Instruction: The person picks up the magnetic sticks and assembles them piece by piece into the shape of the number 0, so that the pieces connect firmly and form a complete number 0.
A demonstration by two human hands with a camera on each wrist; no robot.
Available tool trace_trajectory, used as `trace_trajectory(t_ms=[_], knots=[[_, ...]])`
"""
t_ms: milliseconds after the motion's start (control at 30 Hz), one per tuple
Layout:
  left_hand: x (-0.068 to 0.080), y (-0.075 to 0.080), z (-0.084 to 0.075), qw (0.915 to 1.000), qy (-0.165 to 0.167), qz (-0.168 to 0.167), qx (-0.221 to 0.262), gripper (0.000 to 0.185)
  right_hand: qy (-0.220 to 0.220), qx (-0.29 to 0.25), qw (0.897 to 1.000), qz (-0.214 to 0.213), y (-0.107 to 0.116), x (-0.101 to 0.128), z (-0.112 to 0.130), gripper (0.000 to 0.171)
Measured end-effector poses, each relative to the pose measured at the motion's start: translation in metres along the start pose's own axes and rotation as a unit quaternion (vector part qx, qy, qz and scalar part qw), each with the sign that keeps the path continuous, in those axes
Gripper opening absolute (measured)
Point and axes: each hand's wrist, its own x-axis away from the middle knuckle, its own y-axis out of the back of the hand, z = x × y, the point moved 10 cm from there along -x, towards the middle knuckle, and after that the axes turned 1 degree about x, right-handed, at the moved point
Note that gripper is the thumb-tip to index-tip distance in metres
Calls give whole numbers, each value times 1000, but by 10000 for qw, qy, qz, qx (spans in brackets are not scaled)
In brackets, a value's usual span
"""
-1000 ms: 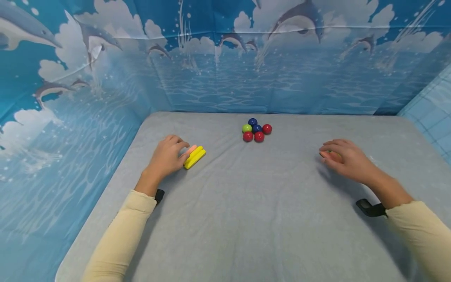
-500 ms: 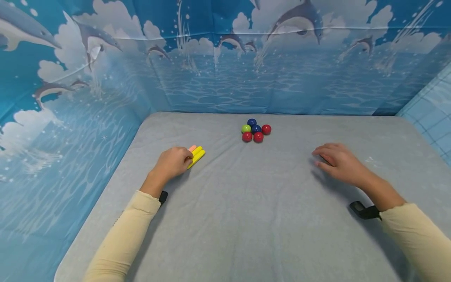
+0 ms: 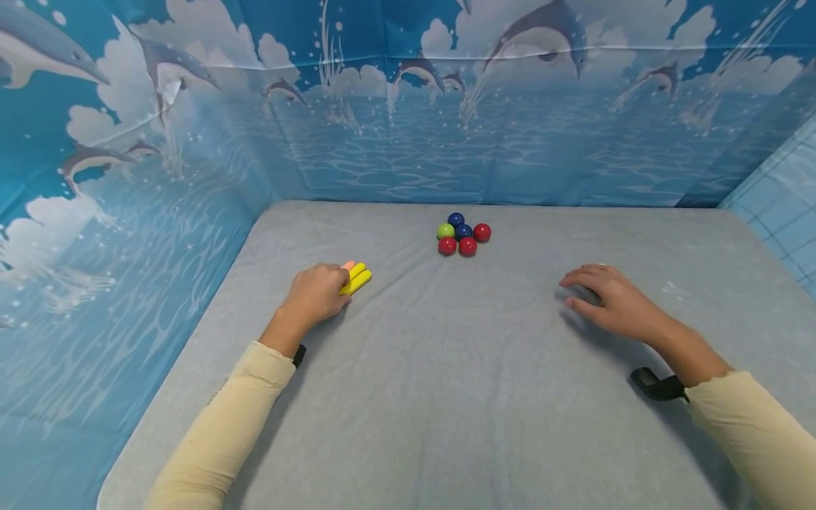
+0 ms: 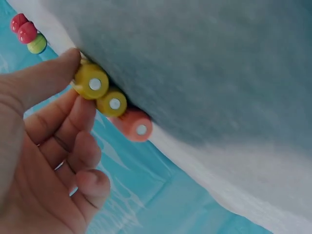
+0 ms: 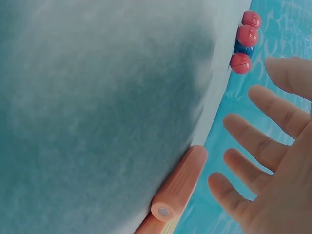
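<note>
left hand thumb on yellow sticks, not gripping | right hand spread above orange stick | probably light, stiff, rolly: pinch mid-length

A matt grey cloth with a soft, slightly wrinkled nap covers the table. The balls look glossy and smooth, like lacquered wood or plastic. The yellow sticks and the orange stick are matt and finely ribbed.
</note>
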Motion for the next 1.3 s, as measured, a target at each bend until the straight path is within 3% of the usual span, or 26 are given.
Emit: trace_trajectory(t_ms=[300,500,667,833,1100,1300], knots=[[3,0,-2,9996,37,-108,-274,11,41,3,9974,721,-14,3,10,29],[-2,7,-7,9997,-122,-206,-97,4,-99,22,9954,958,-17,7,7,30],[-17,12,-28,9976,-581,-161,345,20,-111,-10,9958,904,-14,6,6,30],[-36,7,-56,9934,-939,52,650,26,-64,18,9965,837,-14,3,5,29],[-64,-9,-92,9900,-918,493,946,26,191,-44,9979,620,-14,-2,6,28],[-82,-17,-111,9866,-747,551,1342,26,284,-83,9979,575,-14,-10,10,29]])
